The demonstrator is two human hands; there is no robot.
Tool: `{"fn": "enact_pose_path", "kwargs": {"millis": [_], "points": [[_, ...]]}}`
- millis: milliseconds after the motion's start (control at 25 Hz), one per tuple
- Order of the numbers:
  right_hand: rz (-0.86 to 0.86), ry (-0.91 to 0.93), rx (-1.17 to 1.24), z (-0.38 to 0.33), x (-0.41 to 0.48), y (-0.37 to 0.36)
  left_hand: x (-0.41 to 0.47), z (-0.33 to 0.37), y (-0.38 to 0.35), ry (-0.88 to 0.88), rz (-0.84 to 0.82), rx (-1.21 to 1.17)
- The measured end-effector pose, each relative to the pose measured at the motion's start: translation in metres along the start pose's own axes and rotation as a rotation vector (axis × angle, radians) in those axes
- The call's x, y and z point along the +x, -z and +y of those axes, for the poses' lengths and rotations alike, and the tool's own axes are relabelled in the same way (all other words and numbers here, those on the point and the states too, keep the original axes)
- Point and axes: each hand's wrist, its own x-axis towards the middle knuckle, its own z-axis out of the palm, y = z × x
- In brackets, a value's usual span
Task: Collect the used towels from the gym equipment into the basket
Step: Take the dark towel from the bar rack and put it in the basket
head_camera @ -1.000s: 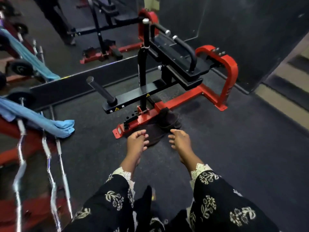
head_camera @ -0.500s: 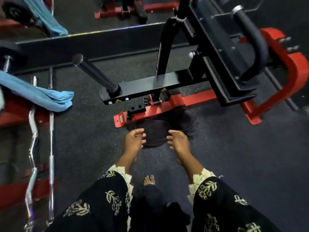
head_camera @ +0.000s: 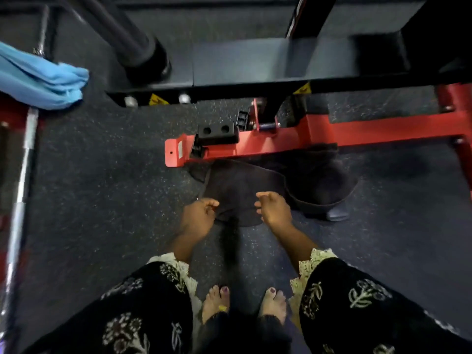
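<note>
Gym floor | 1 dark towel, 1 blue towel | left hand, right hand pinching dark towel's edge

You're standing barefoot on dark speckled rubber floor. Red machine base sits straight on it. Dark towel lies flat on the floor, far edge tucked against or under that base; can't tell which. Chrome barbell runs along the left edge, blurred.
</note>
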Motion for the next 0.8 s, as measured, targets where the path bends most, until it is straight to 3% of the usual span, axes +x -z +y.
{"fn": "enact_pose_path", "kwargs": {"millis": [240,400,640,720,800], "points": [[-0.159,0.021,-0.309,0.084,0.117,-0.067,0.105,-0.077,-0.102,-0.151,-0.146,0.476],[-0.315,0.178,-0.529,0.108,0.146,-0.097,0.137,-0.108,-0.139,-0.104,-0.197,0.760],[-0.402,0.239,-0.688,0.112,0.141,-0.099,0.135,-0.106,-0.146,-0.092,-0.231,0.405],[-0.461,0.249,-0.835,0.111,0.130,-0.101,0.125,-0.107,-0.146,-0.095,-0.357,0.455],[-0.471,0.276,-0.897,0.112,0.126,-0.104,0.120,-0.108,-0.147,-0.122,-0.443,0.660]]}}
